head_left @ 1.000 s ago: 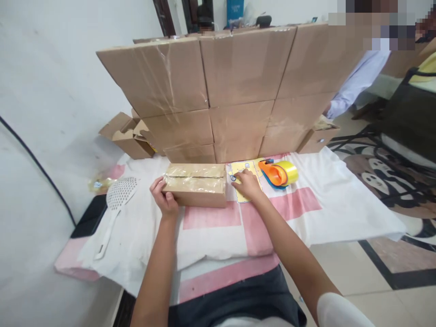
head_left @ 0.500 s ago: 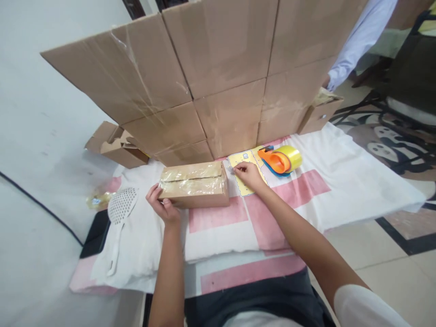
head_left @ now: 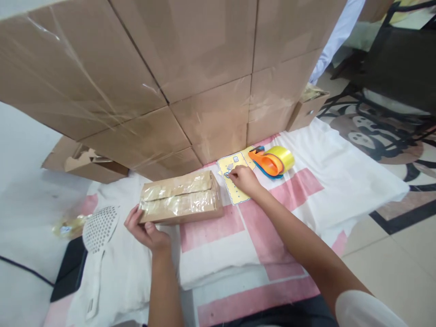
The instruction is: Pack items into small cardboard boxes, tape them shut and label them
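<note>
While pinching what looks like a small sticker [head_left: 227,174] off the yellow sheet [head_left: 235,194], right hand [head_left: 242,180] risks tearing it; left hand [head_left: 145,229] clasps taped box [head_left: 180,203] just left.

Hands: 2, left hand [head_left: 146,231] and right hand [head_left: 242,178]
Small taped boxes lying flat: 1, the taped box [head_left: 180,199]
Sticker sheets: 1, the yellow sheet [head_left: 234,181]
Tape dispensers: 1, the orange dispenser [head_left: 266,162]
Tape rolls: 1, the yellow roll [head_left: 283,156] on the dispenser
Slotted scoops: 1, the white scoop [head_left: 98,234]
Stacked sealed cartons in the wall behind: at least 8 faces, the carton wall [head_left: 190,68]
Open cartons: 2, open carton at left [head_left: 81,160] and open carton at right [head_left: 308,106]
Pink-and-white cloths: 1, the cloth [head_left: 306,186]
Dark flat items under the scoop: 1, the dark slab [head_left: 66,272]
</note>
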Demonstrator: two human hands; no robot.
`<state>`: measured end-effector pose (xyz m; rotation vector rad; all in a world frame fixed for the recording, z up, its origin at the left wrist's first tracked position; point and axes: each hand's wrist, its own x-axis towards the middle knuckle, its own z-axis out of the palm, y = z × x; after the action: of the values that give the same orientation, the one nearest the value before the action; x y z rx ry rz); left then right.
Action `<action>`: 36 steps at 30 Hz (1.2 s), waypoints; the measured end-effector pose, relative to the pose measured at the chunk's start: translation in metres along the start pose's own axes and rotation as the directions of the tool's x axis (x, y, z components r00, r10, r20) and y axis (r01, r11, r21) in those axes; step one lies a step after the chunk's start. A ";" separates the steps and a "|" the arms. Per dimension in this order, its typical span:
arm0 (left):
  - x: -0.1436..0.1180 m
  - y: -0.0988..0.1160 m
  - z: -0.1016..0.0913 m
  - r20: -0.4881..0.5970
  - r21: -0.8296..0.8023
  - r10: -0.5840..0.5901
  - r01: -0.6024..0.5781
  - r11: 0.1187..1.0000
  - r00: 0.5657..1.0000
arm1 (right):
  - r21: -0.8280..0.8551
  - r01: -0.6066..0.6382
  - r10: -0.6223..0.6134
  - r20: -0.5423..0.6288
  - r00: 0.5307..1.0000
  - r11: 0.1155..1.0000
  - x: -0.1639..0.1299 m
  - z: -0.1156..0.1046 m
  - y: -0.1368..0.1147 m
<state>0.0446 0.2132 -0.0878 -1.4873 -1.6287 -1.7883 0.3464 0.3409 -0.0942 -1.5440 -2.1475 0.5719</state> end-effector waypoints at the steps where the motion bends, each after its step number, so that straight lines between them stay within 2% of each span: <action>1: 0.000 0.000 0.001 -0.004 0.013 -0.001 0.001 1.000 1.000 | 0.026 -0.005 0.005 0.006 1.000 1.000 0.001 0.001 0.001; 5: -0.003 0.000 0.005 -0.022 0.060 -0.014 0.016 0.998 1.000 | 0.069 -0.036 0.036 0.003 0.999 0.997 0.005 0.002 0.002; 9: -0.006 -0.001 0.008 -0.027 0.060 -0.039 0.041 0.997 0.999 | 0.125 -0.048 0.054 -0.050 0.997 0.991 0.006 0.004 0.005; 14: -0.004 -0.003 0.007 -0.031 0.040 -0.048 0.050 0.998 0.998 | 0.372 -0.027 0.095 -0.167 0.981 0.928 0.009 0.008 0.010; 16: -0.002 -0.003 0.005 -0.030 0.038 -0.050 0.051 0.998 0.998 | 0.530 -0.022 0.146 -0.193 0.970 0.847 0.010 0.008 0.010; 17: -0.001 -0.002 0.004 -0.025 0.042 -0.054 0.055 0.998 0.998 | 0.625 -0.021 0.171 -0.182 0.968 0.781 0.011 0.007 0.009; 19: 0.000 0.000 0.001 -0.004 0.043 -0.061 0.062 0.997 0.998 | 0.798 -0.033 0.194 -0.105 0.975 0.602 0.011 0.004 0.008; 21: 0.001 0.001 -0.001 0.012 0.011 -0.063 0.062 0.998 0.998 | 0.897 -0.061 0.172 -0.017 0.985 0.438 0.008 0.000 0.004; 22: 0.002 0.002 -0.002 0.012 -0.012 -0.063 0.063 0.998 0.998 | 0.916 -0.072 0.155 0.011 0.988 0.394 0.006 -0.002 0.002; 23: 0.002 0.002 -0.003 0.010 -0.032 -0.065 0.065 0.997 0.998 | 0.920 -0.073 0.141 0.020 0.990 0.385 0.003 -0.004 -0.001; 24: 0.001 0.002 -0.003 0.006 -0.049 -0.068 0.068 0.996 0.998 | 0.906 -0.054 0.132 -0.002 0.991 0.419 0.000 -0.006 -0.003; 26: 0.001 0.001 -0.003 0.000 -0.070 -0.068 0.067 0.995 0.998 | 0.801 0.055 0.093 -0.138 0.986 0.596 -0.007 -0.007 -0.008; 28: 0.000 -0.002 -0.002 -0.002 -0.072 -0.057 0.057 0.996 0.998 | 0.579 0.214 -0.026 -0.315 0.949 0.786 -0.016 -0.008 -0.013; 29: -0.001 -0.003 -0.002 -0.001 -0.068 -0.051 0.051 0.996 0.999 | 0.458 0.287 -0.107 -0.380 0.919 0.841 -0.020 -0.009 -0.015; 31: -0.001 -0.004 -0.001 0.001 -0.049 -0.040 0.040 0.998 0.999 | 0.274 0.400 -0.250 -0.452 0.856 0.875 -0.027 -0.011 -0.019; 33: -0.002 -0.005 -0.001 -0.004 -0.032 -0.034 0.034 0.999 0.999 | 0.166 0.483 -0.345 -0.508 0.789 0.860 -0.034 -0.016 -0.022; 36: -0.003 -0.004 -0.001 -0.011 0.001 -0.045 0.045 0.999 0.999 | 0.029 0.582 -0.446 -0.612 0.653 0.813 -0.042 -0.026 -0.025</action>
<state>0.0421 0.2126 -0.0925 -1.4493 -1.6703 -1.8154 0.3540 0.2955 -0.0629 -0.7578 -1.8195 0.0996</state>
